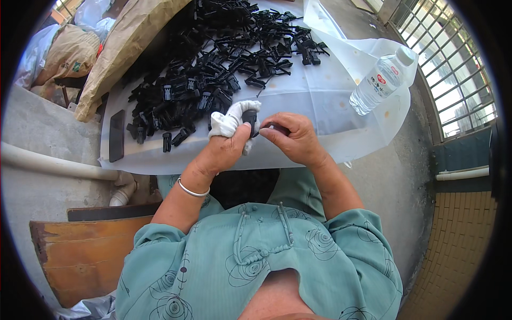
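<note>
Pinching dark object [279, 128], right hand [300, 141] faces left hand [228, 151] clasping cloth [225, 124] and black part [249, 116].

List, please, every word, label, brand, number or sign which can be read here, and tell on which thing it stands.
Clear plastic bottle: red marks and dark characters; I do not copy the wording.
Brown bag at upper left: a small green print, too small to read.
Black plastic parts: no lettering that I can make out.
</note>
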`<control>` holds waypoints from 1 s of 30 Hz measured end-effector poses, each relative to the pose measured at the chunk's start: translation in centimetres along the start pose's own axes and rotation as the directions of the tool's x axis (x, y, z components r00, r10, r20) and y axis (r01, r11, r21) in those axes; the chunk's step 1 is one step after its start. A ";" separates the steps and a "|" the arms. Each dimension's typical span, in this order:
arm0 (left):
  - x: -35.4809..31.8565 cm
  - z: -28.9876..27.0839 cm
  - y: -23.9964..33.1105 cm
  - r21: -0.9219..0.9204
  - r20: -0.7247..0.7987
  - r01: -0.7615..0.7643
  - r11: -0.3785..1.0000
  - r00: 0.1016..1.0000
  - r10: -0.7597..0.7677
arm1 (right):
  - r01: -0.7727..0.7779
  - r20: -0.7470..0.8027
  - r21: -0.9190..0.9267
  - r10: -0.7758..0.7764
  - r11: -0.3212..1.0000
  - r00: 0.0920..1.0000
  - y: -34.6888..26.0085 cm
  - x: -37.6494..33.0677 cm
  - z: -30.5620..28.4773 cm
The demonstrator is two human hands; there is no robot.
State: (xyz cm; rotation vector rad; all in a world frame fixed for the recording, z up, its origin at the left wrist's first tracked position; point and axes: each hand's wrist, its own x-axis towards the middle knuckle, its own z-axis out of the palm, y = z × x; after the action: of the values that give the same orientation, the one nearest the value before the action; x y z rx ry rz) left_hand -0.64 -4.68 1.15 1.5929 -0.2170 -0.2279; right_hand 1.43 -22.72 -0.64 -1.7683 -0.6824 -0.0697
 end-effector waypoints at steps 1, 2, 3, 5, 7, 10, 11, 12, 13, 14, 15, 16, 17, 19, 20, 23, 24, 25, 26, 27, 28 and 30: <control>-0.3 -0.1 0.5 -0.005 0.063 0.038 0.999 0.997 -0.037 | -0.126 0.017 0.076 0.125 0.989 0.992 -0.4 0.1 0.0; -0.4 0.1 1.0 -0.065 0.130 0.045 0.997 0.991 -0.036 | -0.126 0.017 0.078 0.125 0.989 0.992 -0.6 0.2 0.1; -0.5 0.4 1.1 -0.064 0.129 0.046 0.997 0.991 -0.037 | -0.164 0.013 0.149 0.164 0.975 0.986 -0.7 0.3 0.1; -0.6 0.8 1.1 -0.139 0.105 0.029 0.990 0.994 -0.014 | -0.202 0.010 0.221 0.205 0.954 0.979 -0.7 0.3 0.5; -0.6 0.7 1.1 -0.160 0.094 0.065 0.985 0.994 -0.050 | -0.149 -0.012 0.202 0.155 0.968 0.988 -0.9 0.3 0.9; -0.2 0.7 0.3 0.103 -0.030 -0.130 0.986 0.991 0.134 | 0.058 -0.014 -0.013 -0.058 0.998 0.998 -0.7 0.4 1.0; -0.2 0.6 0.2 0.137 -0.022 -0.118 0.983 0.992 0.123 | 0.057 -0.012 -0.013 -0.057 0.998 0.998 -0.7 0.5 1.0; -0.2 0.7 0.1 0.171 -0.015 -0.107 0.979 0.994 0.111 | 0.037 0.032 -0.049 -0.035 0.998 0.999 -0.9 0.7 1.0; -0.2 0.9 0.0 0.169 -0.012 -0.108 0.980 0.994 0.112 | 0.017 0.069 -0.089 -0.011 0.996 0.998 -0.9 0.8 1.0; -0.2 1.2 -0.1 0.330 -0.013 -0.208 0.921 0.974 0.224 | 0.016 0.067 -0.091 -0.010 0.996 0.998 -0.8 0.8 1.1; -0.2 1.4 -0.2 0.481 0.004 -0.294 0.826 0.943 0.333 | -0.044 0.057 -0.027 0.045 0.999 0.997 -0.7 0.8 1.4; 0.0 1.4 -0.2 0.505 0.006 -0.302 0.809 0.938 0.346 | -0.102 0.055 0.039 0.099 0.994 0.994 -0.5 0.8 1.7; 0.1 1.1 -0.4 0.504 0.004 -0.301 0.809 0.938 0.346 | -0.102 0.058 0.039 0.100 0.994 0.993 -0.4 0.8 2.1; 0.2 0.2 -0.9 0.730 0.178 -0.467 0.499 0.835 0.521 | -0.135 -0.029 0.053 0.137 0.989 0.990 -0.2 1.0 3.0; 0.1 0.2 -0.9 0.730 0.177 -0.466 0.499 0.835 0.521 | -0.135 -0.029 0.054 0.137 0.989 0.990 -0.2 1.1 3.0; -0.3 0.3 0.0 0.459 -0.033 -0.182 0.870 0.974 0.222 | -0.169 0.048 0.153 0.164 0.974 0.985 -0.1 1.7 2.7; -0.1 0.0 0.6 0.473 -0.082 -0.209 0.856 0.957 0.279 | -0.147 0.125 0.113 0.133 0.983 0.983 0.0 2.7 1.9; 0.2 -0.4 0.8 0.487 -0.126 -0.236 0.841 0.934 0.335 | -0.124 0.199 0.073 0.107 0.990 0.974 0.3 3.6 1.1; 1.1 -2.0 0.9 0.616 -0.115 -0.285 0.734 0.890 0.442 | -0.062 0.112 -0.149 0.080 0.987 0.991 0.8 4.4 0.5; 1.7 -3.5 1.5 0.731 -0.089 -0.315 0.605 0.835 0.543 | -0.060 0.115 -0.146 0.077 0.988 0.990 2.3 5.3 -0.2; 2.2 -4.7 1.6 0.857 -0.072 -0.245 0.453 0.814 0.577 | -0.028 -0.011 -0.414 0.026 0.910 1.000 4.7 6.0 -1.1; 2.6 -5.6 1.8 0.948 -0.044 -0.161 0.275 0.790 0.612 | -0.028 -0.119 -0.651 -0.065 0.759 0.991 6.2 6.8 -1.7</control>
State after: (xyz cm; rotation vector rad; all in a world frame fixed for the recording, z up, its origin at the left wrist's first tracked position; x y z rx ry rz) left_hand 3.38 -0.03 3.08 2.5976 -0.4698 0.8258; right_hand 10.51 -22.40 -2.82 -2.4026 -0.6140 -0.4937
